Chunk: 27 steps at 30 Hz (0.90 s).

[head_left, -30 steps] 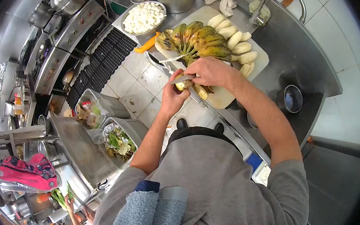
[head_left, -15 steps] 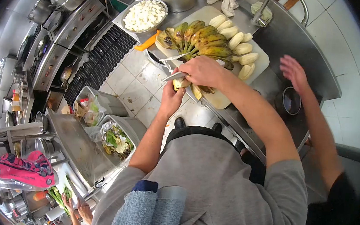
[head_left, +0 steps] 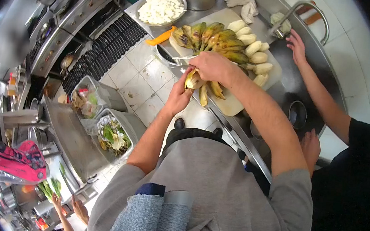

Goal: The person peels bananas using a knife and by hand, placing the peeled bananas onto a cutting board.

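My left hand [head_left: 179, 96] is closed around a partly peeled plantain [head_left: 193, 79], its pale flesh showing between strips of yellow skin. Closed at the plantain's upper end is my right hand [head_left: 216, 68]; the knife in it is almost wholly hidden by the fingers. Strips of peel [head_left: 216, 90] hang at the near edge of the white cutting board [head_left: 229, 105]. Just beyond my hands, a bunch of green-brown unpeeled plantains [head_left: 215, 37] lies on the board. Several peeled plantains [head_left: 258, 57] are lined along its right side.
A bowl of chopped white pieces [head_left: 161, 9] and an orange object [head_left: 160, 36] sit left of the board. A co-worker's hand [head_left: 296, 47] is by the faucet [head_left: 311, 9], the other [head_left: 310, 147] near a metal pot [head_left: 297, 114]. Waste bins [head_left: 124, 125] stand below left.
The knife blade, visible before, is now hidden at my right hand, and the plantain is tilted more upright. The co-worker's raised hand has moved toward the faucet; their second hand has come into view.
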Tool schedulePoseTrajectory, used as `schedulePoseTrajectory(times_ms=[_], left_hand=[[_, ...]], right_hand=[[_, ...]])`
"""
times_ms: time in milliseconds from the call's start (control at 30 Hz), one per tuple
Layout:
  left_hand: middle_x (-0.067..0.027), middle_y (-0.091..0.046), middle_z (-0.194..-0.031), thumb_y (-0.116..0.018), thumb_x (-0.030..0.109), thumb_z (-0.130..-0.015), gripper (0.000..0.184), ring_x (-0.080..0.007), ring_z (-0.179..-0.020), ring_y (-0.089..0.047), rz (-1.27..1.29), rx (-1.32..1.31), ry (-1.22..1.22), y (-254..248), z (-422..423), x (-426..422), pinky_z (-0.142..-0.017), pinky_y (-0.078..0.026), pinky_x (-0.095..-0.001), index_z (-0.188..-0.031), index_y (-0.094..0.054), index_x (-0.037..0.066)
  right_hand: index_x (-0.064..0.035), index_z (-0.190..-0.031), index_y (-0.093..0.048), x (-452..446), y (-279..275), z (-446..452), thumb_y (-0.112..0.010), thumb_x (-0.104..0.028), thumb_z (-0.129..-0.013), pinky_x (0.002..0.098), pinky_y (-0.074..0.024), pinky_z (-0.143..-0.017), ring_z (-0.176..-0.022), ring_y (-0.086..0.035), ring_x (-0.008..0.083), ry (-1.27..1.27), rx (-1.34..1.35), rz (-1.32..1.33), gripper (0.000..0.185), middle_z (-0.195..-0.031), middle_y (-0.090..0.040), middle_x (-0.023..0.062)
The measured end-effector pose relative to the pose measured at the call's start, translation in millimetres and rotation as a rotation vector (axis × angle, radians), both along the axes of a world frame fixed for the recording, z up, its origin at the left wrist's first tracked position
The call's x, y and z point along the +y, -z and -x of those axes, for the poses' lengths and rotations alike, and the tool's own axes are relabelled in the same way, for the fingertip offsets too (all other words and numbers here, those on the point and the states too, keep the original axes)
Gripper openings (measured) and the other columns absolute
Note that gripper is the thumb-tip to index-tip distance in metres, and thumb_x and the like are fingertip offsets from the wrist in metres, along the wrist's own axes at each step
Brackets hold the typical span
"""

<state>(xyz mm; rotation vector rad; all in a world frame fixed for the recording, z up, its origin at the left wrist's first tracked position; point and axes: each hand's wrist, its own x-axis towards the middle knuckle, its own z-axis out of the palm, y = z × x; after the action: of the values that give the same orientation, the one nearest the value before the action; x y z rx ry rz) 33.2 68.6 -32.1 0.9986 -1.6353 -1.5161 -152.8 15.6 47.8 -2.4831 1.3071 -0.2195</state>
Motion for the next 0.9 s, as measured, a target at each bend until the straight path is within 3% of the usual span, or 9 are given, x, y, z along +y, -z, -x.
schedulePoseTrajectory(times_ms=[167,333,433,533,600,633,700,833,900], left_hand=[[-0.0190,-0.043,-0.150,-0.047,-0.010,-0.081,0.079,-0.0283,-0.137,-0.044,0.231,-0.005,0.156,8,-4,-1,-0.111,-0.034,-0.0323,-0.155,-0.023,0.003],[-0.0147,-0.035,-0.156,-0.048,-0.017,-0.076,0.083,-0.0243,-0.146,-0.031,0.001,0.279,-0.013,17,7,7,-0.117,-0.025,-0.0334,-0.153,-0.031,0.009],[-0.0147,-0.042,-0.150,-0.053,-0.013,-0.073,0.069,-0.0258,-0.142,-0.036,0.121,0.203,0.036,12,2,4,-0.115,-0.029,-0.0342,-0.139,-0.046,0.008],[-0.0125,-0.058,-0.124,-0.066,-0.002,-0.070,0.049,-0.0272,-0.120,-0.054,0.121,0.077,-0.019,12,3,5,-0.104,-0.041,-0.0384,-0.116,-0.056,0.009],[-0.0130,-0.061,-0.119,-0.069,0.005,-0.069,0.053,-0.0281,-0.116,-0.057,0.234,0.122,-0.104,30,10,3,-0.100,-0.044,-0.0382,-0.120,-0.056,0.010],[-0.0150,-0.062,-0.116,-0.067,0.006,-0.069,0.055,-0.0300,-0.113,-0.059,0.072,0.073,-0.056,11,5,4,-0.098,-0.046,-0.0396,-0.122,-0.055,0.009],[-0.0198,-0.063,-0.112,-0.064,0.007,-0.070,0.058,-0.0356,-0.108,-0.061,0.207,0.094,-0.095,22,15,0,-0.094,-0.048,-0.0410,-0.127,-0.052,0.008],[-0.0249,-0.061,-0.112,-0.059,0.003,-0.078,0.058,-0.0389,-0.109,-0.060,0.192,0.095,-0.014,-1,11,0,-0.090,-0.047,-0.0444,-0.133,-0.043,0.003],[-0.0239,-0.061,-0.114,-0.059,0.002,-0.079,0.057,-0.0364,-0.112,-0.060,0.241,0.090,-0.038,12,19,-6,-0.091,-0.046,-0.0430,-0.133,-0.041,0.001]], right_hand=[[-0.0017,-0.097,-0.069,-36,7,7,-0.066,-0.014,-0.078,0.0465,-0.0532,-0.083,-0.093,-0.067,0.0383,0.030,0.082,-0.123,0.023,-0.093,-0.069,0.0228],[0.0001,-0.103,-0.068,-31,-6,15,-0.072,-0.021,-0.076,0.0455,-0.0515,-0.081,-0.095,-0.064,0.0423,0.114,-0.046,-0.198,0.034,-0.099,-0.067,0.0263],[-0.0008,-0.110,-0.067,-22,-7,28,-0.074,-0.019,-0.075,0.0456,-0.0505,-0.079,-0.094,-0.064,0.0420,0.253,-0.087,-0.143,0.040,-0.098,-0.066,0.0263],[0.0011,-0.112,-0.066,-19,14,35,-0.076,-0.018,-0.075,0.0426,-0.0511,-0.081,-0.091,-0.066,0.0395,0.316,-0.101,0.049,0.043,-0.101,-0.069,0.0233],[0.0009,-0.115,-0.064,-9,-9,20,-0.077,-0.011,-0.073,0.0415,-0.0502,-0.087,-0.097,-0.066,0.0350,0.443,-0.174,-0.107,0.046,-0.102,-0.068,0.0210],[0.0014,-0.117,-0.062,-1,-5,22,-0.077,-0.010,-0.073,0.0417,-0.0492,-0.090,-0.100,-0.063,0.0352,0.388,-0.184,0.094,0.048,-0.106,-0.066,0.0195],[0.0044,-0.115,-0.061,5,5,29,-0.075,-0.005,-0.076,0.0403,-0.0499,-0.089,-0.096,-0.064,0.0333,0.397,-0.205,0.416,0.043,-0.106,-0.064,0.0201],[0.0058,-0.121,-0.060,44,23,47,-0.067,-0.003,-0.086,0.0292,-0.0510,-0.076,-0.084,-0.063,0.0206,0.453,-0.571,-0.208,0.036,-0.113,-0.064,0.0153],[0.0063,-0.124,-0.059,66,18,19,-0.066,-0.001,-0.085,0.0284,-0.0503,-0.075,-0.083,-0.061,0.0180,0.368,-0.529,-0.226,0.040,-0.113,-0.063,0.0135]])
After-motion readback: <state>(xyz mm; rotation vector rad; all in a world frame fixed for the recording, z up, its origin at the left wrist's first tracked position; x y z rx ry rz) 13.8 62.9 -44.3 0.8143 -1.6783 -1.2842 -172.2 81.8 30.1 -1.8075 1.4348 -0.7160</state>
